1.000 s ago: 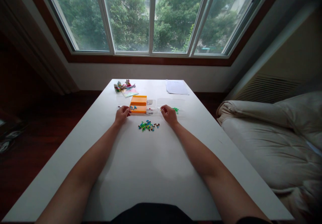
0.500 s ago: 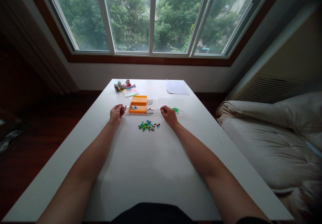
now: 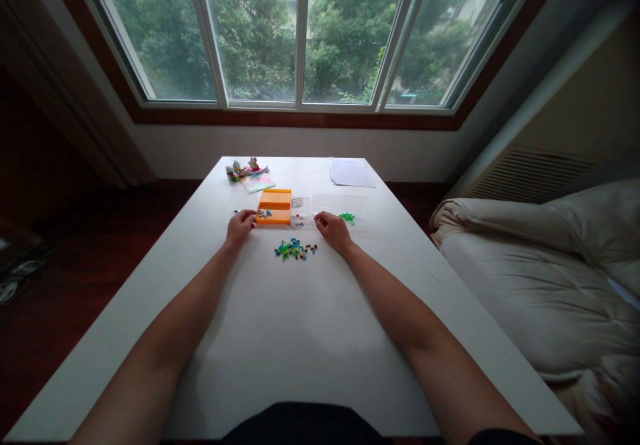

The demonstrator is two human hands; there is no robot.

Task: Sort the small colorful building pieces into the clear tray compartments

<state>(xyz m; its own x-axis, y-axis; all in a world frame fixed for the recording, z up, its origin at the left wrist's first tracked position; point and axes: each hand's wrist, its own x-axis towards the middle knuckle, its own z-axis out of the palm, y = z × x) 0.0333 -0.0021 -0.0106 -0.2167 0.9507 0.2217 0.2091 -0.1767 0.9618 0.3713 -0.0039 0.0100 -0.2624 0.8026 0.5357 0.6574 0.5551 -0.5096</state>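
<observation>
Left hand (image 3: 241, 227) and right hand (image 3: 333, 229) flank the orange box (image 3: 276, 206), grips unclear

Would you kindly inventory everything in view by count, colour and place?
Table: one, white, centre
Case: one, orange, by left hand
Small pieces: several, blue, in case
Trays: uncounted, clear, flanking case
Bits: several, green, right tray
Pile: one, multicoloured, nearer
Figurines: several, multicoloured, far left
Card: one, pastel, beside figurines
Papers: uncounted, white, far right
Window: one, white-framed, behind
Curtain: one, brownish, left
Couch: one, beige, right
Vent: one, dark, right
Floor: one, red-brown, below
Hands: two, bare, above table; right hand by right tray
</observation>
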